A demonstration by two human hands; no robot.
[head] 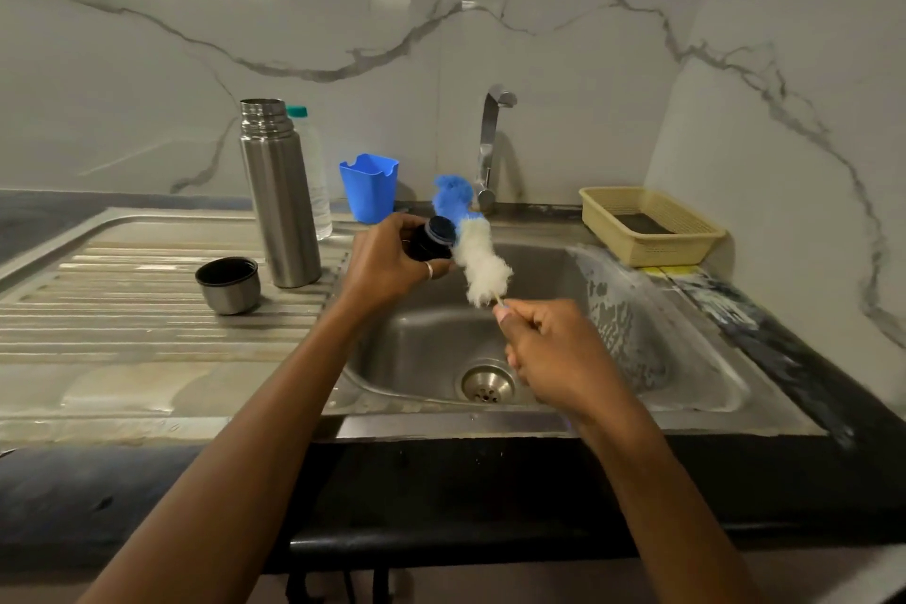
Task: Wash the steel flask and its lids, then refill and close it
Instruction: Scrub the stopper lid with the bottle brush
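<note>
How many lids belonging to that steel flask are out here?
2. The steel cup lid sits on the drainboard, left of the flask; the black inner lid is in the left hand, against the brush. None seems hidden.

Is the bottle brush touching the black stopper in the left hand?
Touching. The head view shows the white bristles of the bottle brush lying against the black stopper in the left hand, with no gap.

Single head view, angled forward-down over sink [696, 387], close, wall behind.
</note>
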